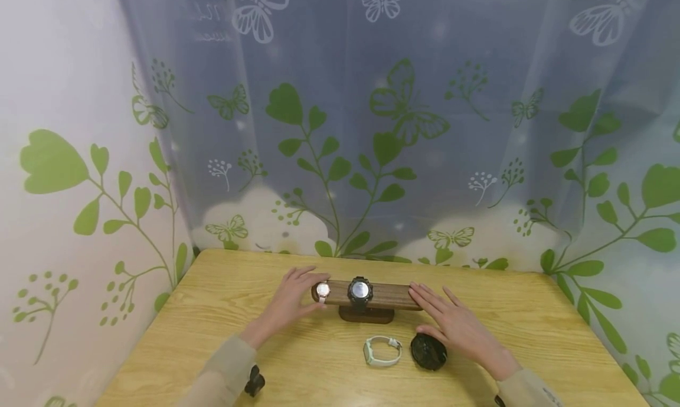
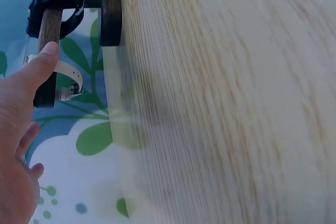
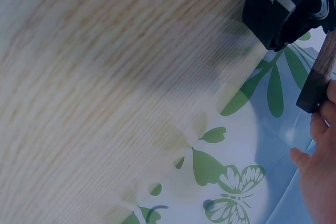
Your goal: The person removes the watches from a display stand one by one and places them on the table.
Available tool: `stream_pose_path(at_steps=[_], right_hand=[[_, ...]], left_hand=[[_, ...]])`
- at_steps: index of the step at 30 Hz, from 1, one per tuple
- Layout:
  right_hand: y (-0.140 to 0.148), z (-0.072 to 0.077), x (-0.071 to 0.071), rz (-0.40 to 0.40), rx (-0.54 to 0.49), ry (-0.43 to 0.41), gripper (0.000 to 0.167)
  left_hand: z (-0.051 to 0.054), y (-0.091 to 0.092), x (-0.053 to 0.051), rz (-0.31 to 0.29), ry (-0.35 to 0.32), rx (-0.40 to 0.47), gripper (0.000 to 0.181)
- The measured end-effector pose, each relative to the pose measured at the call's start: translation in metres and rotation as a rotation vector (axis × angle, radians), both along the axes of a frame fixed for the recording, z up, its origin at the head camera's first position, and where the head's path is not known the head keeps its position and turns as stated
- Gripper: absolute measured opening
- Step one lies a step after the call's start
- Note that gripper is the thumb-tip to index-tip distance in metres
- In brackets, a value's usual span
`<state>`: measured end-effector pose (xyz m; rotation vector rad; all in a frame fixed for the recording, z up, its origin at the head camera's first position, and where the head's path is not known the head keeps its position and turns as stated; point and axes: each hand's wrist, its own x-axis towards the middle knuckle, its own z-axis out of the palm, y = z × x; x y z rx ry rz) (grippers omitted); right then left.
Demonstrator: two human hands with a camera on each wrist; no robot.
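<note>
A dark wooden watch stand (image 1: pixel 393 296), a bar on a short base, stands near the table's back. My left hand (image 1: pixel 289 298) grips the bar's left end, thumb in front and fingers behind. By that thumb is a small watch with a pale strap (image 2: pixel 68 72). A round black watch (image 1: pixel 360 290) sits left of the bar's middle. The straight fingers of my right hand (image 1: pixel 457 324) touch the bar's right end (image 3: pixel 316 87). In front of the stand lie a pale green watch (image 1: pixel 383 352) and, under my right thumb's side, a black watch (image 1: pixel 429 352).
The wooden table (image 1: pixel 308 371) reaches back to a curtain (image 1: pixel 340 129) with leaves and butterflies, which also covers both sides. A small black device (image 1: pixel 255 381) is at my left sleeve.
</note>
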<state>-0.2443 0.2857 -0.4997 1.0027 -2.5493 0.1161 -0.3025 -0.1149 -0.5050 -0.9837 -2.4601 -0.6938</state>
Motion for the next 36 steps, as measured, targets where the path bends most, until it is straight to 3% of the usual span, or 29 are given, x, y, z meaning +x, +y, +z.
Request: stream_pose_path(at_steps=[9, 23, 36], right_hand=[[0.001, -0.001, -0.001, -0.001, -0.003, 0.006, 0.080], [0.000, -0.003, -0.001, -0.004, 0.001, 0.026, 0.082], [0.000, -0.004, -0.001, -0.018, -0.001, -0.010, 0.079]], left_hand=[[0.005, -0.022, 0.007, 0.037, 0.056, 0.034, 0.062], [0.005, -0.041, 0.028, 0.045, 0.124, 0.049, 0.064], [-0.004, -0.038, 0.060, -0.021, 0.063, -0.039, 0.064]])
